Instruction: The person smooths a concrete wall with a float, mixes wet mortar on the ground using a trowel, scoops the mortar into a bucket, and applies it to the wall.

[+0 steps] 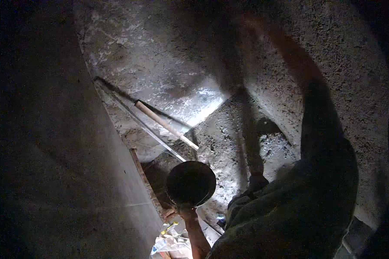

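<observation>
A round dark object (191,183), like a bowl or disc, stands out near the middle of the head view. My left hand (188,212) is at its lower edge and holds it, with the fingers mostly hidden. The bare forearm rises from the bottom. On the right, my right arm in a dark sleeve reaches up along the rough wall (354,64). My right hand (251,22) is dim and blurred near the top, so its fingers and anything in them cannot be made out.
A pale stick (166,125) and a long thin strip (147,127) slant beyond the round object. A large smooth grey surface (82,172) fills the left. Crumpled bags and litter (175,244) lie at the bottom. A small dark form (257,182) is unclear.
</observation>
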### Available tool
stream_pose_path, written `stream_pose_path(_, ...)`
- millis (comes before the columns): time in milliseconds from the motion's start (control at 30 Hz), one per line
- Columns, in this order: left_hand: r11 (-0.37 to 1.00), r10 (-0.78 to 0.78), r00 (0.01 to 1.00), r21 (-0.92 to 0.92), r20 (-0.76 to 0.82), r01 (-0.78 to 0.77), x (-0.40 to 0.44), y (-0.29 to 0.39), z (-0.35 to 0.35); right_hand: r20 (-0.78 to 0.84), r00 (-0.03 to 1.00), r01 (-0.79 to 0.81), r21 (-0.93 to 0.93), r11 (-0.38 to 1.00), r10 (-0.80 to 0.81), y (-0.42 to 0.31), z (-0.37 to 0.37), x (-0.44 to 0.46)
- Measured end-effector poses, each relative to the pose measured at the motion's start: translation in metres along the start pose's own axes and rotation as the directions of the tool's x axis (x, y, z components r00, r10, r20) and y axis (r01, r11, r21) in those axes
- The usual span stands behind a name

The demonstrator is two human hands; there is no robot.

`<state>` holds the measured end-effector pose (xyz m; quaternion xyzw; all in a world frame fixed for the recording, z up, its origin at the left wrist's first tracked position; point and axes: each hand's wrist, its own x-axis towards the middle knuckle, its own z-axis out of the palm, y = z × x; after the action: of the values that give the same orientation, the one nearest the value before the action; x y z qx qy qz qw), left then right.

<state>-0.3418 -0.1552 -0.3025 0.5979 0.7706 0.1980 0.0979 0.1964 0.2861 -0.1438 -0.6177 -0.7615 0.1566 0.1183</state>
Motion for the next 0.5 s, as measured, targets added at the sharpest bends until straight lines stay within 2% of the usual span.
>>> stream_pose_path(33, 0.999, -0.034, 0.999, -0.04, -0.004, 0.034, 0.0, -0.002, -0.002, -0.183, 0.981, -0.072, -0.025, 0.997, 0.066, 0.012, -0.016, -0.002)
stream_pose_path(100, 0.982, -0.114, 0.993, -0.153, 0.008, 0.114, 0.0, -0.006, -0.003, -0.457, 0.884, -0.114, -0.007, 0.993, 0.099, 0.007, -0.043, -0.03)
stream_pose_path(167, 0.894, -0.215, 0.974, -0.387, 0.07, 0.225, 0.002, -0.007, -0.003, -0.576, 0.817, -0.05, -0.033, 0.998, 0.022, -0.022, -0.051, -0.073)
stream_pose_path(233, 0.666, -0.291, 0.94, -0.668, 0.177, 0.332, 0.006, -0.006, -0.002, -0.604, 0.791, 0.043, -0.105, 0.994, -0.098, -0.072, -0.035, -0.124)
stream_pose_path(300, 0.4, -0.284, 0.914, -0.83, 0.291, 0.388, 0.014, -0.002, -0.002, -0.521, 0.825, 0.153, -0.166, 0.974, -0.219, -0.131, 0.004, -0.18)
stream_pose_path(333, 0.318, -0.251, 0.908, -0.858, 0.335, 0.404, 0.015, -0.001, -0.004, -0.42, 0.863, 0.222, -0.188, 0.957, -0.282, -0.16, 0.034, -0.208)
stream_pose_path(400, 0.189, -0.208, 0.883, -0.869, 0.42, 0.457, 0.01, -0.001, -0.01, -0.124, 0.909, 0.375, -0.172, 0.911, -0.397, -0.21, 0.105, -0.262)
stream_pose_path(433, 0.139, -0.18, 0.877, -0.872, 0.444, 0.47, 0.011, 0.001, -0.014, 0.078, 0.892, 0.452, -0.162, 0.877, -0.446, -0.226, 0.148, -0.282)
stream_pose_path(467, 0.101, -0.154, 0.875, -0.874, 0.458, 0.475, 0.01, 0.007, -0.018, 0.223, 0.828, 0.557, -0.221, 0.801, -0.515, -0.227, 0.183, -0.292)
stream_pose_path(500, 0.055, -0.123, 0.874, -0.876, 0.47, 0.479, 0.009, 0.014, -0.02, 0.285, 0.878, 0.459, -0.269, 0.847, -0.385, -0.25, 0.199, -0.3)
